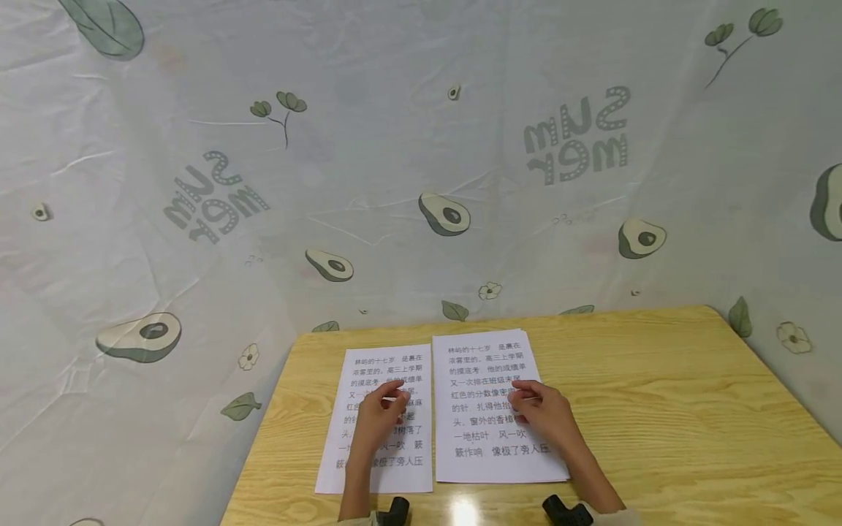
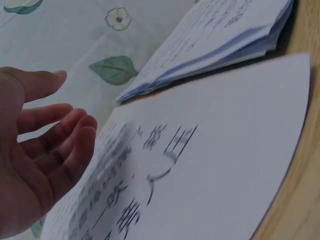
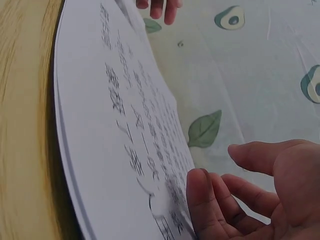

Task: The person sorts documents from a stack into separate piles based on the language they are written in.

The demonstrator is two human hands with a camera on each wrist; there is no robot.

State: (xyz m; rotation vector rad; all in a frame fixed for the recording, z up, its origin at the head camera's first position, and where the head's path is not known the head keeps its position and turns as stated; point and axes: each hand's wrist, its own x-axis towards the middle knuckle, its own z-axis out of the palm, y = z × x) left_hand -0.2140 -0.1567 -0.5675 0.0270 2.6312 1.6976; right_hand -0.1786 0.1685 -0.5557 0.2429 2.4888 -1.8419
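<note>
Two sets of white printed paper lie side by side on a wooden table. Over the left sheet (image 1: 395, 478) hovers my left hand (image 1: 380, 418), its fingers loosely curled with nothing between them. My right hand (image 1: 544, 414) is above the right side of the paper stack (image 1: 480, 467), likewise loosely curled and holding nothing. The left wrist view shows the left hand (image 2: 50, 145) with its thumb apart from the fingers, and the stack's layered edge (image 2: 250, 47) beyond. In the right wrist view the right hand (image 3: 255, 190) has a gap between thumb and fingers.
The yellow wood-grain table (image 1: 691, 409) extends to the right of the stack. Behind it hangs a pale curtain (image 1: 395, 146) printed with avocados, leaves and mirrored lettering. Dark wrist devices (image 1: 397, 511) show at the bottom edge of the head view.
</note>
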